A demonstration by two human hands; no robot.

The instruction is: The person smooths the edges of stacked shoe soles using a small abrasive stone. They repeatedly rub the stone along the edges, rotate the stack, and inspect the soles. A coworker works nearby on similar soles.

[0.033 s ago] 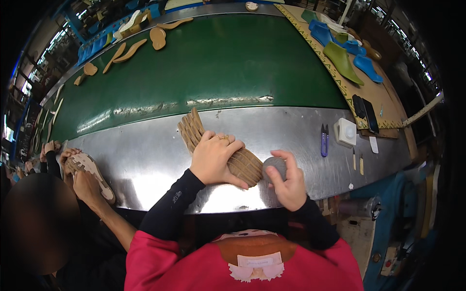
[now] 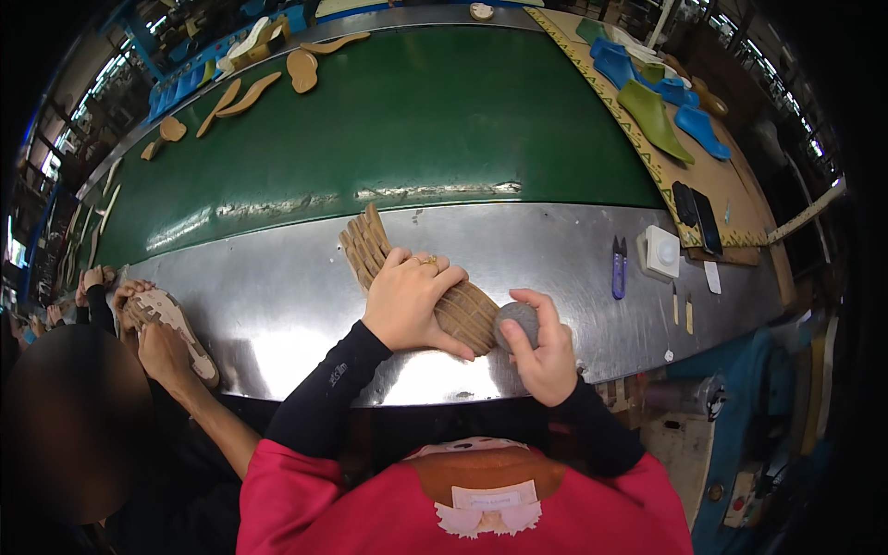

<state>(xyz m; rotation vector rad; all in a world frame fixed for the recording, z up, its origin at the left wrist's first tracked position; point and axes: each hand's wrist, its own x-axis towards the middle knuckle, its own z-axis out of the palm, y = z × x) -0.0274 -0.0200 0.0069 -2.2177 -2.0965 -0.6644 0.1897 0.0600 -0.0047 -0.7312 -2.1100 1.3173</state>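
Note:
A brown ribbed shoe sole (image 2: 469,318) lies aslant on the metal edge of the work table, its grooved far end (image 2: 362,242) toward the green surface. My left hand (image 2: 407,301) is closed over its middle, fingers across the top and thumb along the near edge; a ring shows on one finger. In my right hand (image 2: 546,356) is a round grey block (image 2: 518,326), pinched between thumb and fingers. The block's left side meets the sole's near right end; I cannot tell what it is made of.
Purple thread snips (image 2: 619,268), a white box (image 2: 659,252) and a phone (image 2: 707,223) lie to the right. Blue and green shoe lasts (image 2: 652,120) rest on cardboard. Tan insoles (image 2: 302,71) lie on the green belt (image 2: 407,111). At left, a co-worker's hands (image 2: 165,356) hold another sole (image 2: 190,338).
My right hand has shifted slightly left with the grey block, which now sits closer against the sole's end. My left hand and the sole have stayed put.

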